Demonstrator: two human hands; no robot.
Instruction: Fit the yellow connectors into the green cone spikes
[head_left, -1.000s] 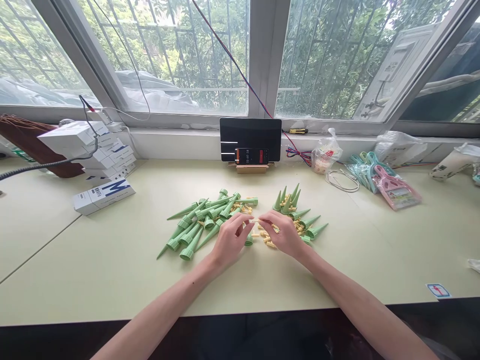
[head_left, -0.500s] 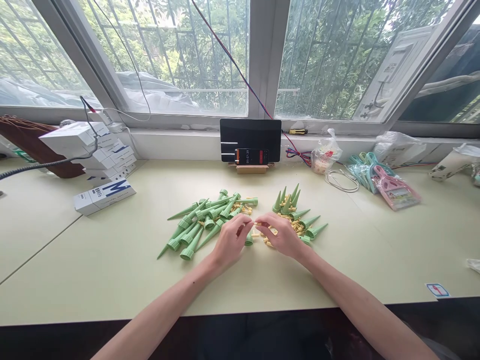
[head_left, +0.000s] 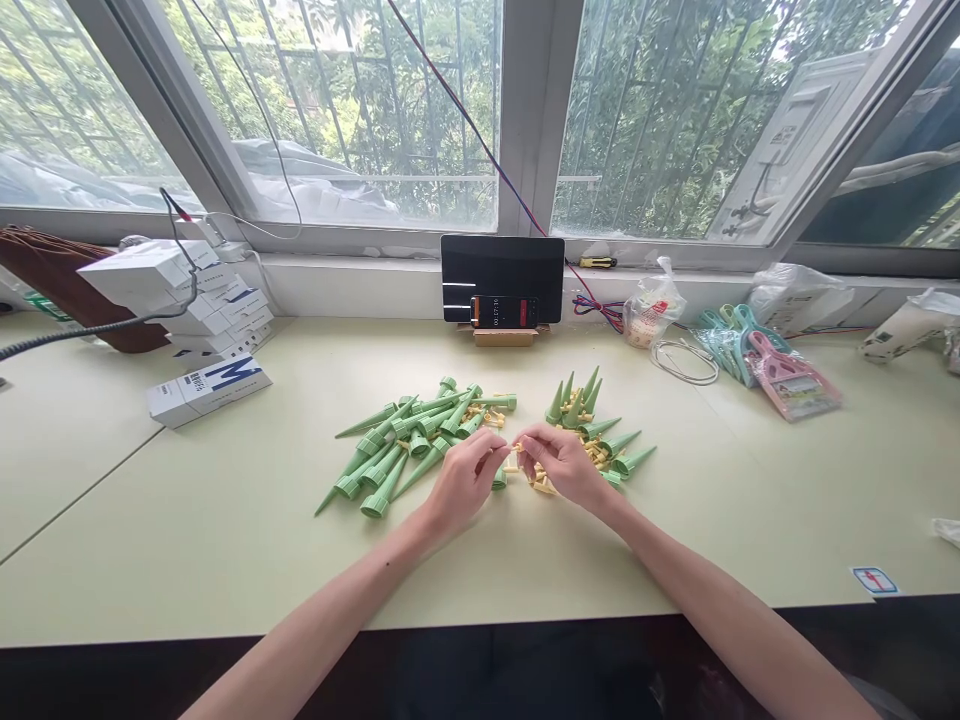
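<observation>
My left hand [head_left: 463, 482] and my right hand [head_left: 564, 466] meet fingertip to fingertip above the middle of the table. Between them is a small yellow plastic valve piece [head_left: 517, 449], pinched by both; its finer shape is partly hidden by the fingers. Left of my hands lies a heap of green plastic watering spikes [head_left: 386, 465], with some yellow pieces [head_left: 491, 416] at its right end. By my right hand, more green spikes [head_left: 634, 461] lie or stand with their tips up around a pile of yellow pieces [head_left: 543, 487], partly covered by that hand.
A phone [head_left: 504, 312] showing a timer leans on a black tablet [head_left: 501, 260] at the back. White boxes [head_left: 210, 390] sit on the left. A bagged cup [head_left: 651, 310], a coiled white cable [head_left: 684, 363] and packaged pink and teal tools [head_left: 793, 375] are at the right.
My right fingers opened a little at the yellow piece, then closed on it again. My left hand stays nearly in place, and the heaps look unchanged.
</observation>
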